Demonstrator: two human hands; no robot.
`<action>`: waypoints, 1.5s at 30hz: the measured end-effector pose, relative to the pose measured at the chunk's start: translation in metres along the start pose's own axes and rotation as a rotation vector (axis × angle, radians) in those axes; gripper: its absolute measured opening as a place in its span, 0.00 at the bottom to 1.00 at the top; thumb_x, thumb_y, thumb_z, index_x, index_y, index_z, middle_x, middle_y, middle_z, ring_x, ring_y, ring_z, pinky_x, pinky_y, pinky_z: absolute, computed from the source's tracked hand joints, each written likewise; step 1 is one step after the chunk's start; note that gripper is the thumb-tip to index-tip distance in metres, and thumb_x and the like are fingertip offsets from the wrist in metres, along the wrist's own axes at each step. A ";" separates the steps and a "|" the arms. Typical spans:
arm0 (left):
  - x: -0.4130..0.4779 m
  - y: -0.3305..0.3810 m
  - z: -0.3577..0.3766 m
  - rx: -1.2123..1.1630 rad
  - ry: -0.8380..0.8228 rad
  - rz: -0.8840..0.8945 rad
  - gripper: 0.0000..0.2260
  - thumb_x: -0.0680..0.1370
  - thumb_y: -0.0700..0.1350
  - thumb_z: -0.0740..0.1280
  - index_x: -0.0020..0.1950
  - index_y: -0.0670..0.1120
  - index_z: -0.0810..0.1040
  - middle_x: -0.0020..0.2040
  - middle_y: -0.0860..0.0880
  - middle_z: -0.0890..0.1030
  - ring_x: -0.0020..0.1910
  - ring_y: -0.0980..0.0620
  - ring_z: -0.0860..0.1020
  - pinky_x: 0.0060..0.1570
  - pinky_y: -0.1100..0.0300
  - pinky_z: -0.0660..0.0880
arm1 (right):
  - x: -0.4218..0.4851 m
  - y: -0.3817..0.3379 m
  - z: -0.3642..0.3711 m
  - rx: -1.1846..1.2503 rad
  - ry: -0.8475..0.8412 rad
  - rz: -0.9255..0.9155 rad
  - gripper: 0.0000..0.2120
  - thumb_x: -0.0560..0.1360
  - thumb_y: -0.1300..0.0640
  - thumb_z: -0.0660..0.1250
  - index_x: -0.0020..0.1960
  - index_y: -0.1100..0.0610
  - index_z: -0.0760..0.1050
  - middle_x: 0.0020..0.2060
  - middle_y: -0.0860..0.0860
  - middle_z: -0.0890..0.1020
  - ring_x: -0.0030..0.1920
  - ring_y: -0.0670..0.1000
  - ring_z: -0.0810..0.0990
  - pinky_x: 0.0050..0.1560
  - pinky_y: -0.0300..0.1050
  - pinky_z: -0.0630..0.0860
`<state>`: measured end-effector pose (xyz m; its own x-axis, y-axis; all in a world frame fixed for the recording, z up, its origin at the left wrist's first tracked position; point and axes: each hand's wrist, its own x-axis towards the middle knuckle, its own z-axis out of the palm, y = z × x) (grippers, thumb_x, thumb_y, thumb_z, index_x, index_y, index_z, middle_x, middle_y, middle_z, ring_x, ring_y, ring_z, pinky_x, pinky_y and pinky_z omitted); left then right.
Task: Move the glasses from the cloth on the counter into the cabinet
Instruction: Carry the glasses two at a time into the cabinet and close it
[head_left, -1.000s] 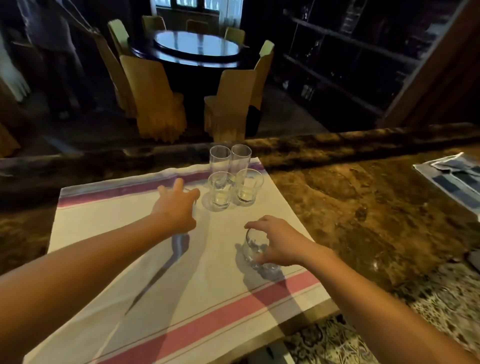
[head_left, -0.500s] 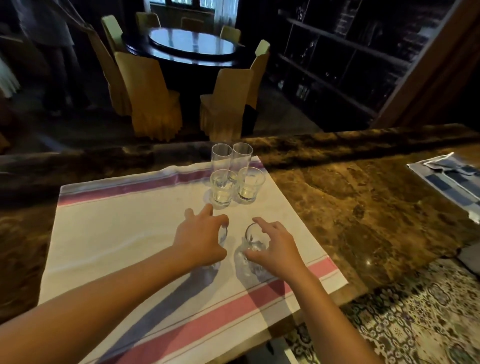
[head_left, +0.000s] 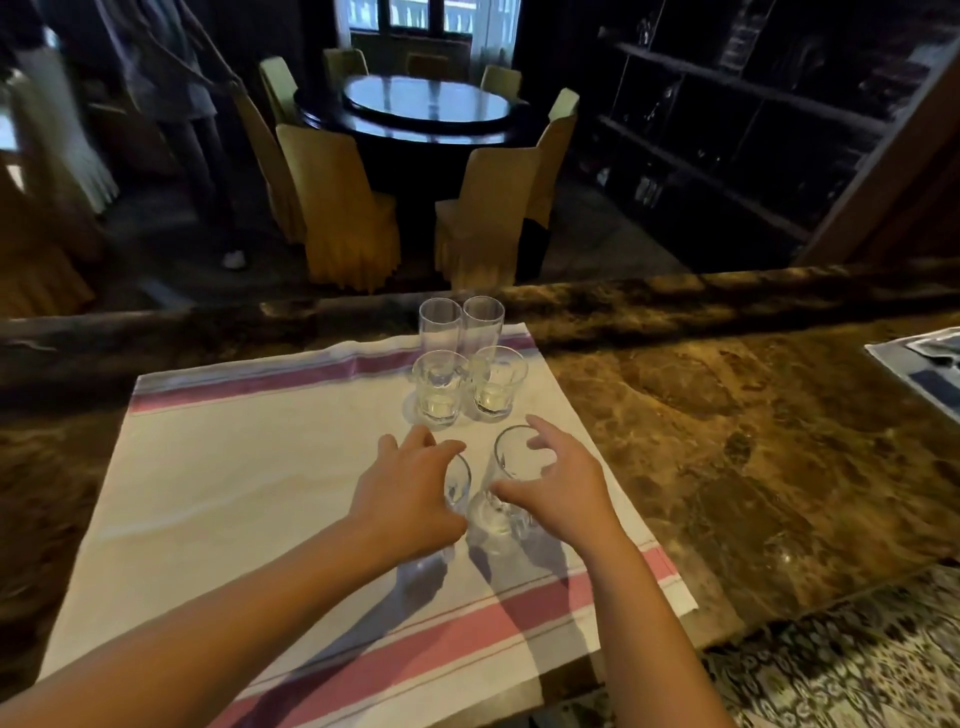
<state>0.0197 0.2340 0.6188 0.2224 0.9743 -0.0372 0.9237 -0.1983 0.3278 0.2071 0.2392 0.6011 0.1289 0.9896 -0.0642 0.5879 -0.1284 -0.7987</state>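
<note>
Cloth of white weave with pink stripes (head_left: 249, 483) lies flat on the brown marble table (head_left: 727, 441), and all six glasses stand on its right half. Left to right across the near row: the left hand (head_left: 410, 499) wraps around a clear drinking glass (head_left: 460, 480), its fingers curled over the far side and its palm hiding most of the wall, so its grip is clenched on that glass, which appears to rest on the cloth. Just beside it stands a second clear glass with a heavy base (head_left: 501, 499), upright. The right hand (head_left: 558, 488) is cupped at it, thumb against the near wall and fingers spread above the rim without pressing on it; its grip is loose, not yet clamped. Behind the hands, two short faceted tumblers (head_left: 439, 387) stand side by side, and behind those two tall straight glasses (head_left: 440, 327) stand at the cloth's far striped edge. At the far right of the table lies a blue checked folded cloth (head_left: 930, 374). Dark wooden shelving (head_left: 727, 130) fills the room's right side.
</note>
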 end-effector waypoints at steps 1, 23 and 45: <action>0.003 0.004 -0.001 -0.004 0.013 -0.011 0.38 0.66 0.60 0.73 0.74 0.59 0.65 0.64 0.51 0.70 0.60 0.48 0.67 0.51 0.55 0.75 | 0.007 -0.004 -0.002 -0.015 0.003 -0.009 0.44 0.61 0.47 0.81 0.73 0.42 0.65 0.55 0.41 0.74 0.52 0.45 0.73 0.41 0.32 0.72; 0.062 0.026 0.035 -0.115 0.312 -0.260 0.33 0.65 0.66 0.72 0.60 0.53 0.62 0.56 0.53 0.71 0.49 0.56 0.64 0.39 0.63 0.67 | 0.074 0.002 0.002 0.020 -0.141 0.082 0.43 0.62 0.51 0.82 0.72 0.48 0.65 0.65 0.48 0.76 0.58 0.49 0.76 0.44 0.34 0.75; 0.067 0.030 0.052 -0.091 0.441 -0.288 0.28 0.71 0.64 0.69 0.63 0.53 0.62 0.61 0.50 0.72 0.52 0.55 0.67 0.45 0.65 0.70 | 0.063 0.013 -0.009 0.090 -0.053 -0.011 0.39 0.68 0.52 0.78 0.74 0.47 0.64 0.70 0.50 0.70 0.65 0.53 0.73 0.63 0.53 0.76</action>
<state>0.0786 0.2881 0.5775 -0.2065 0.9443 0.2561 0.8928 0.0747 0.4443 0.2303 0.2994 0.5918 0.0789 0.9932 -0.0852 0.5144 -0.1138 -0.8500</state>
